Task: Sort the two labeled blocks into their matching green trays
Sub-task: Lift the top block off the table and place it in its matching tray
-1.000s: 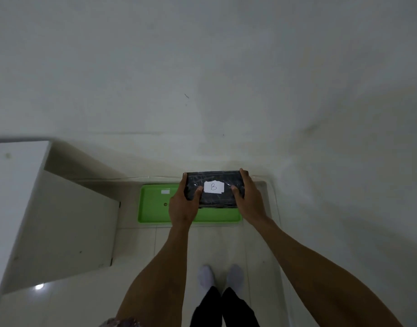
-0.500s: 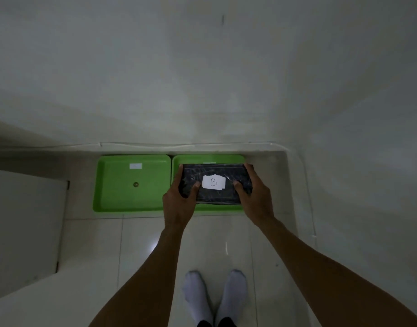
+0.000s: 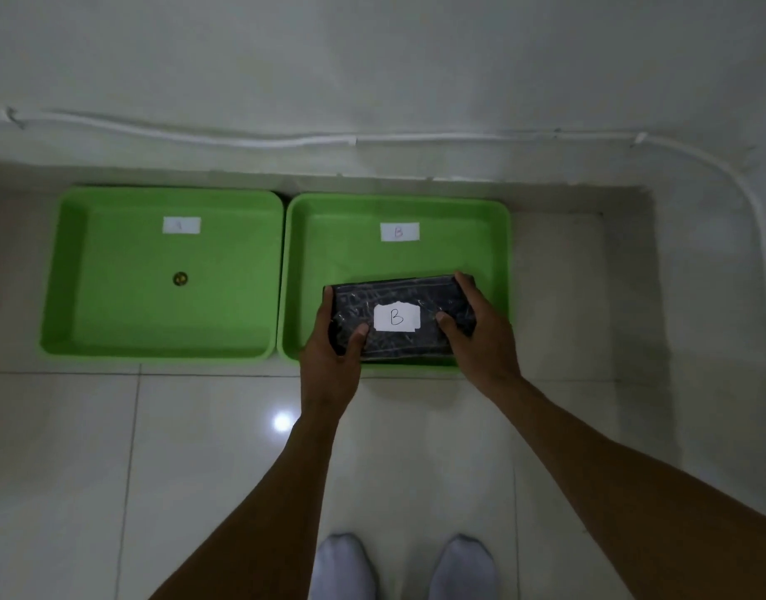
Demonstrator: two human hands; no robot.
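Two green trays stand side by side on the floor against the wall. The left tray (image 3: 91, 262) carries a faint white label and a small round mark in its middle. A white label marked B sits in the right tray (image 3: 459, 223). A black wrapped block (image 3: 398, 292) with a white B label is held over the front half of the right tray. My left hand (image 3: 329, 361) grips its left end and my right hand (image 3: 485, 339) grips its right end. Whether the block touches the tray floor I cannot tell. No other block is in view.
White floor tiles lie in front of the trays, with my two socked feet (image 3: 403, 565) at the bottom edge. A white cable (image 3: 251, 140) runs along the wall behind the trays and curves down at the right. Bare floor lies to the right of the B tray.
The view has tipped down and come closer, so both trays show in full. The block, still held in both hands, has dropped lower over the right tray.
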